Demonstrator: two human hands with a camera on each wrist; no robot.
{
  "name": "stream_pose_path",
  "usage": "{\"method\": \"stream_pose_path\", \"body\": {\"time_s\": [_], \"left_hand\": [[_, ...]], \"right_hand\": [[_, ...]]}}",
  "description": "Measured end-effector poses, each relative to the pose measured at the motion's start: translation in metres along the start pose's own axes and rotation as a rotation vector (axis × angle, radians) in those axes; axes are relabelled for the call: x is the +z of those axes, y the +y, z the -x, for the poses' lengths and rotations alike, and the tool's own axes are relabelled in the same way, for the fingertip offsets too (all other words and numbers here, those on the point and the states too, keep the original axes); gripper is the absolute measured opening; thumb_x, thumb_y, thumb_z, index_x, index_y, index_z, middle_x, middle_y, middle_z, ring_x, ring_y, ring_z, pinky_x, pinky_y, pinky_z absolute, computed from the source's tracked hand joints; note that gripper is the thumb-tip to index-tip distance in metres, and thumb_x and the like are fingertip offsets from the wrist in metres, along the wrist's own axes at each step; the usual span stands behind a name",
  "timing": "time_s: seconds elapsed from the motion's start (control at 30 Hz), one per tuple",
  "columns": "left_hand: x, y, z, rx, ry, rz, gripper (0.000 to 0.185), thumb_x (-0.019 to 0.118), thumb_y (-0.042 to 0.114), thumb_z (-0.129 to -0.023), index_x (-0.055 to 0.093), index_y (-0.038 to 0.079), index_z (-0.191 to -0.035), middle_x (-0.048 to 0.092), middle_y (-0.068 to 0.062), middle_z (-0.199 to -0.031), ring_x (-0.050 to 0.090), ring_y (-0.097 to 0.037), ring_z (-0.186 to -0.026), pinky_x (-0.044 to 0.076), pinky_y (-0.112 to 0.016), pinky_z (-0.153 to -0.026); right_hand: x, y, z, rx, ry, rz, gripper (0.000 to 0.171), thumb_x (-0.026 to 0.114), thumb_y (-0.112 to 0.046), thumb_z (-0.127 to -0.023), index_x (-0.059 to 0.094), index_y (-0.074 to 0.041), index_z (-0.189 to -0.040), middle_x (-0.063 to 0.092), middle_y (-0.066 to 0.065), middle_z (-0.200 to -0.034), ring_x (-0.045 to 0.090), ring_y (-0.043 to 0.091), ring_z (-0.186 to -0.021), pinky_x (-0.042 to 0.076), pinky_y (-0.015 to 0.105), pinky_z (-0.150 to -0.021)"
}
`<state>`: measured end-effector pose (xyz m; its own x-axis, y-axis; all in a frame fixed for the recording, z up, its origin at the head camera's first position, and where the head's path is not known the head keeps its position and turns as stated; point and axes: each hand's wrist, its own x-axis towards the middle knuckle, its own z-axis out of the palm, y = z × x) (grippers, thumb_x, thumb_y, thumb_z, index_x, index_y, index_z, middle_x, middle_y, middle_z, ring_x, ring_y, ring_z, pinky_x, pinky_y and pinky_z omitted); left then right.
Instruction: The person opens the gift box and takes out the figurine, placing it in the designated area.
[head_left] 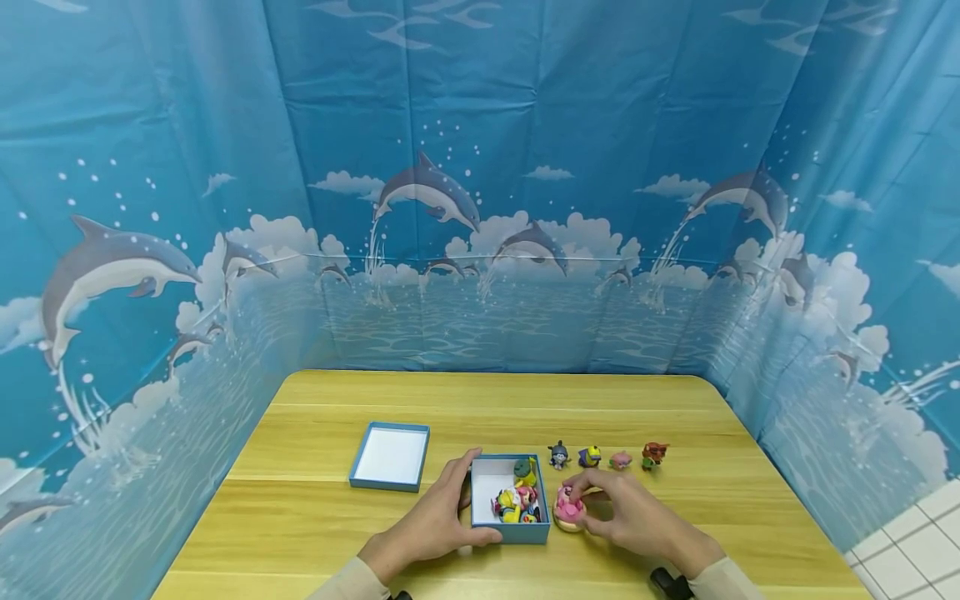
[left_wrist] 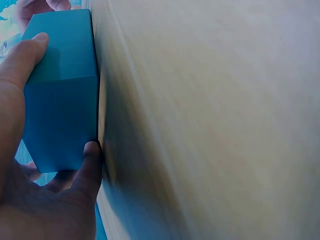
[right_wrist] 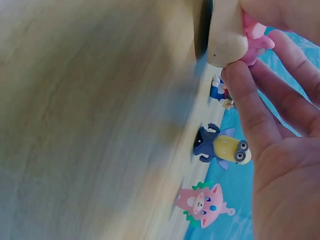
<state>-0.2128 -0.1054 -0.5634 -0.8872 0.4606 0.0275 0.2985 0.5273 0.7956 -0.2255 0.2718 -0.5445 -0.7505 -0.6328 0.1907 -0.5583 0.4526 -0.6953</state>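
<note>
I have the right hand (head_left: 630, 517) pinching the pink figure (head_left: 571, 507) in its fingers just right of the blue box (head_left: 513, 534), which the left hand (head_left: 435, 515) grips round its left side, and I judge the figure light, stiff, best held by its cream base (right_wrist: 227, 37).

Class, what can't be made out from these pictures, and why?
Head: whatever lies beneath the top toys in the box, covered by them.
Head: the face of the red figure, too small.
Right wrist: one end of the pink-and-cream toy, cut off by the top edge; the right hand covers more.
Left wrist: the box's inside, hidden by its walls.
</note>
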Motion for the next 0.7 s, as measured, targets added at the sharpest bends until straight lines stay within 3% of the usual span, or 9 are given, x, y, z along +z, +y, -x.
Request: {"method": "stream_pose_path", "body": {"time_s": [0.23,0.7], "left_hand": [[0.0005,0.0005,0.0001,-0.007,0.003,-0.016,0.128,0.096,0.063,-0.094,0.018,0.023,-0.188,0.039,-0.013,-0.184,0.061,-0.023,-0.145,0.055,-0.042,-0.127],[0.0002,0.003,0.0021,-0.014,0.006,-0.028,0.129,0.095,0.065,-0.093,0.018,0.023,-0.188,0.039,-0.013,-0.184,0.061,-0.024,-0.147,0.053,-0.049,-0.129]], "right_hand": [[-0.0016,0.0008,0.0007,-0.01,-0.027,0.003,0.043,0.084,0.004,-0.101,0.072,-0.009,-0.14,0.079,0.009,-0.141,0.078,0.028,-0.132,0.069,0.043,-0.105],[-0.0032,0.0006,0.0024,-0.035,-0.039,0.043,0.041,0.085,0.0,-0.103,0.073,-0.014,-0.14,0.079,0.007,-0.143,0.077,0.022,-0.131,0.07,0.045,-0.102]]}}
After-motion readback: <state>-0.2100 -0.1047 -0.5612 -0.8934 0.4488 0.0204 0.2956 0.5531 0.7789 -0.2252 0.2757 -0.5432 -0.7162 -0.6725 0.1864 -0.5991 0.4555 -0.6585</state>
